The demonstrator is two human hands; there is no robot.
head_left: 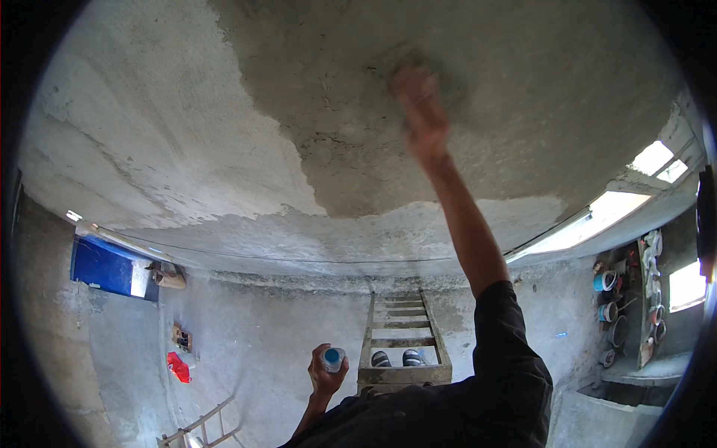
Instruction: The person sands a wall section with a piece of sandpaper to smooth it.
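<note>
A clear plastic bottle with a blue cap (331, 358) is upright in my left hand (323, 378), whose fingers are wrapped round it. My right hand (420, 101) is stretched far up against the plastered wall (358, 142). Motion smears its fingers, so I cannot make out whether they hold anything. Around that hand the plaster is dark and looks damp, with small cracks and pits; the plaster to its left is pale and dry. My feet stand on a wooden ladder (403, 334) that leans at the wall's foot.
Another ladder (202, 424) stands at lower left, near a red item (178, 366) and a small box (181, 337) on the floor. A blue door (108, 265) is at far left. Several buckets (607, 312) line the right side beside a concrete ledge (657, 369).
</note>
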